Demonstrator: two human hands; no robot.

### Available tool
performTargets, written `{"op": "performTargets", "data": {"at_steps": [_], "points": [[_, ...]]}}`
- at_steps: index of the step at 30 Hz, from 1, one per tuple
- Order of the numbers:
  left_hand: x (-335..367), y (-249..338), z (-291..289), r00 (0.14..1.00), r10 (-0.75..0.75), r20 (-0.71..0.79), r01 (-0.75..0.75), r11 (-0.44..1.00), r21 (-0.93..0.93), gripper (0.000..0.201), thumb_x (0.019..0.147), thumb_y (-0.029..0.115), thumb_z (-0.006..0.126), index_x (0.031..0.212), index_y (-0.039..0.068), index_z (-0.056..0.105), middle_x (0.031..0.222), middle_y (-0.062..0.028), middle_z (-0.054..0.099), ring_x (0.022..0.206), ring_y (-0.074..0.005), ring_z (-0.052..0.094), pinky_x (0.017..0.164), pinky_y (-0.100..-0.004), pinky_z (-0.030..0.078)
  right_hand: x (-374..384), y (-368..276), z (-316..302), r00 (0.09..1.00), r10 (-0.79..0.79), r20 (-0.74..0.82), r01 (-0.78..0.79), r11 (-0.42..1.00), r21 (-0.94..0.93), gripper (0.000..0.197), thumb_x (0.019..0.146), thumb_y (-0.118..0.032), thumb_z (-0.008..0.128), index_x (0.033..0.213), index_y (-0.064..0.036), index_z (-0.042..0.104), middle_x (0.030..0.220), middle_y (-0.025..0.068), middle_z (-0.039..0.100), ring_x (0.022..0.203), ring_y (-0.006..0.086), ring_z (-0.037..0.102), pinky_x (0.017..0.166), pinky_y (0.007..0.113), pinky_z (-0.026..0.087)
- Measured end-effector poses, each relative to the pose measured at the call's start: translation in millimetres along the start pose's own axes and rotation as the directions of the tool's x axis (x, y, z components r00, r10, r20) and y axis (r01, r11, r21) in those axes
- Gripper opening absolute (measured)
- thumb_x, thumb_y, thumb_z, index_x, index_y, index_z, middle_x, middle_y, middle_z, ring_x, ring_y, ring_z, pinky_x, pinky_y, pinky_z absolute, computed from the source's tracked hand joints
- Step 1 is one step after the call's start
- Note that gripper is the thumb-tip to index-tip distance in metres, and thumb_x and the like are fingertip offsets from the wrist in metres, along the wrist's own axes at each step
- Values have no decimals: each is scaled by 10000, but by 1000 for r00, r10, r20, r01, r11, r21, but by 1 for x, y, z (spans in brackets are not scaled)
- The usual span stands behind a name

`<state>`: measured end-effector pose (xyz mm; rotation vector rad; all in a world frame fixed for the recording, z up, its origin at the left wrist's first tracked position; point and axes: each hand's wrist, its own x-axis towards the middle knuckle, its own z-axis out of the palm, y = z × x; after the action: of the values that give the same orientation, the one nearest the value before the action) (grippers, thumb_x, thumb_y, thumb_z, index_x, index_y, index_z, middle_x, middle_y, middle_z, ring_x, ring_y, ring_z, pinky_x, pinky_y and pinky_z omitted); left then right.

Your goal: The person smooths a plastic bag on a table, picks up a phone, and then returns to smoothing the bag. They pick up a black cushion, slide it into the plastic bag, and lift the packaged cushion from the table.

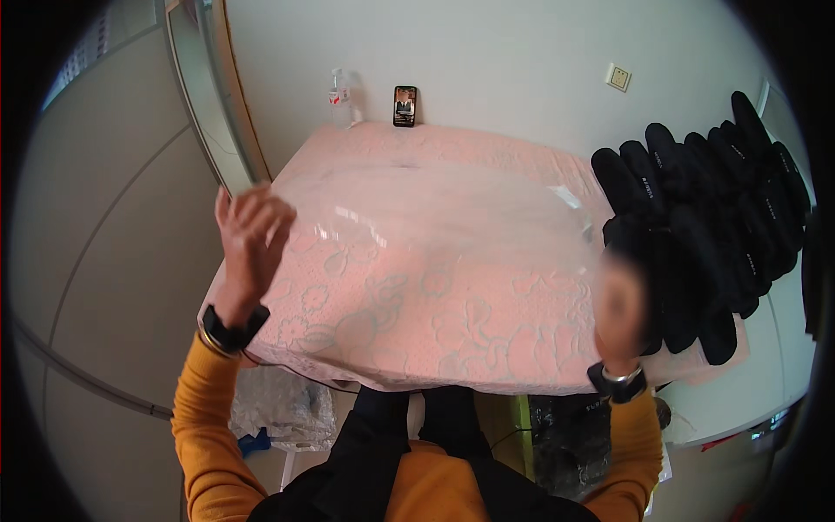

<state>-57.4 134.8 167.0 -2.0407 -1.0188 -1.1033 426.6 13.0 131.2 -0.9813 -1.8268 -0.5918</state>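
A transparent plastic bag or sheet (417,204) spreads, blurred and glossy, over the middle of the pink table cover. Raised at the table's left edge, my left hand (252,235) has its fingers apart and slightly bent, near the plastic's left end. It shows nothing in its grasp. At the right, my right hand (619,304) is smeared by motion beside a pile of black, long, rounded soft-looking items (687,217). Whether its fingers hold anything is hidden by the blur.
The pink floral cover (365,339) drapes over the table. A clear bottle (339,97) and a phone (404,106) stand at the back against the wall. Crumpled clear plastic (283,404) lies below at the left. A framed mirror (204,96) leans at the far left.
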Motion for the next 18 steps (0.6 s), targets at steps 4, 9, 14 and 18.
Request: {"op": "performTargets", "data": {"at_steps": [4,9,14,18], "points": [[-78,6,21,963,-104,248,120,991,-52,182,763,62,744,907,146,671,978,0,641,1121,-235,587,1132,-573,216,-50,-23,34,978,127,166,-139,988,65,188,819,102,576,959,-7,516,1054,188,636,911,349,602,804,402,488],[-139,25,33,898,-163,409,195,980,-38,154,778,75,735,899,142,667,971,-5,645,1127,-245,582,1137,-567,220,-95,-34,57,914,139,382,-170,984,50,192,809,64,631,951,-17,530,1023,149,640,894,334,596,768,404,483],[-162,21,38,840,-154,520,209,977,-49,148,788,110,728,922,140,672,991,-11,644,1114,-243,574,1125,-578,234,-97,-32,63,832,116,542,-218,968,128,206,791,42,668,951,-27,559,985,146,634,891,332,596,775,402,488],[-156,12,43,844,-124,521,176,983,-51,184,795,145,722,971,130,671,1043,-30,629,1133,-245,557,1116,-590,242,-82,-23,60,702,313,639,-529,831,174,222,778,-4,715,952,-21,579,969,138,634,913,328,602,813,407,484]]}}
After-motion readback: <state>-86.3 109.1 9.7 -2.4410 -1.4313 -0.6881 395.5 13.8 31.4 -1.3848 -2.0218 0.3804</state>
